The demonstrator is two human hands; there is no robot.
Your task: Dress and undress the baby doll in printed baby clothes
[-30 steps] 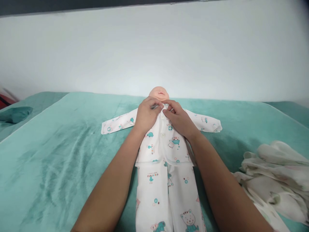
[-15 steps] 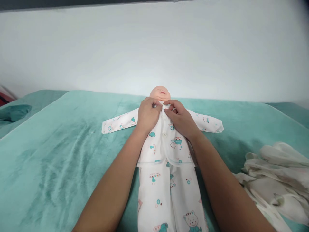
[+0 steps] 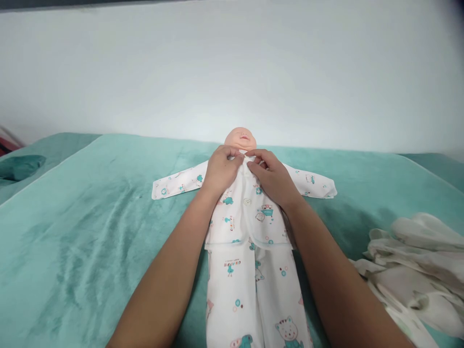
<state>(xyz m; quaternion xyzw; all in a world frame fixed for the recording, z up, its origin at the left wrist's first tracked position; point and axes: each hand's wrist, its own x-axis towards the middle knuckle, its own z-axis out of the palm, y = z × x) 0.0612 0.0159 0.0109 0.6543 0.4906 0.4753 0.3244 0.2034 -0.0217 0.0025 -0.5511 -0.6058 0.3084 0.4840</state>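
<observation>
White jacket (image 3: 237, 220), printed with small animals, lies over the doll (image 3: 240, 138) from just under its chin downward, with the sleeves spread out on both sides of the doll. Left hand (image 3: 224, 166) pinches one front edge of the jacket at the doll's neck, and right hand (image 3: 270, 175) grips the other edge just beside it, thumb and forefinger bent onto the cloth. A pale button (image 3: 247, 201) shows below them on the doll's front. Matching trousers (image 3: 232, 285) extend below the jacket, on the doll's near side. Green blanket (image 3: 83, 217) lies beneath the doll, and crumpled pale cloth (image 3: 416, 261) rests well to the doll's right as the wearer sees it
</observation>
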